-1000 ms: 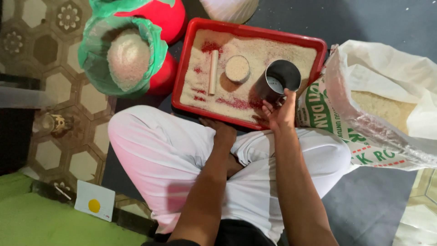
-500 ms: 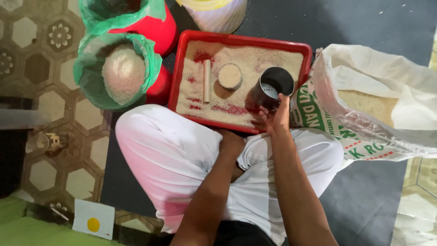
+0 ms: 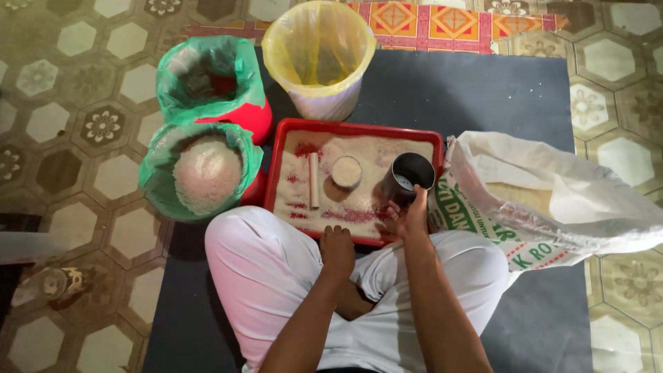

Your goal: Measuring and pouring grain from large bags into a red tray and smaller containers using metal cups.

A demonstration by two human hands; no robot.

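Right hand: the right hand (image 3: pixel 412 220) is wrapped around the lower wall of a dark cylindrical metal cup (image 3: pixel 407 178), fingers curled to the far side, thumb toward the person.
Left hand: the left hand (image 3: pixel 337 250) rests at the near rim of the shallow red rectangular plastic tray (image 3: pixel 284 153), fingers folded down and holding nothing; whether it presses on the rim cannot be told.
Cup: it stands tilted at the tray's right end, mouth open toward the camera, a pale patch showing inside; what that patch is cannot be told.
Handling: the cup looks rigid and light, its smooth wall likely slick with grain dust, so a full wrap around the middle of the wall seems the surest hold.
Tray contents: a thin layer of pale rice, red showing through in streaks; a pale short stick (image 3: pixel 313 180) lies left of centre, a small round tin level with rice (image 3: pixel 346 172) just beside it.
Right of tray: a large white woven sack (image 3: pixel 552 200), mouth open, touching the tray's right edge.
Left of tray: a red bucket lined in green plastic, heaped with rice (image 3: pixel 206 173); behind it a second green-lined red bucket (image 3: pixel 214 79).
Beyond tray: a white bucket with a yellow liner (image 3: pixel 321 59).
Under tray: a dark floor mat (image 3: pixel 497 97) on patterned tiles.
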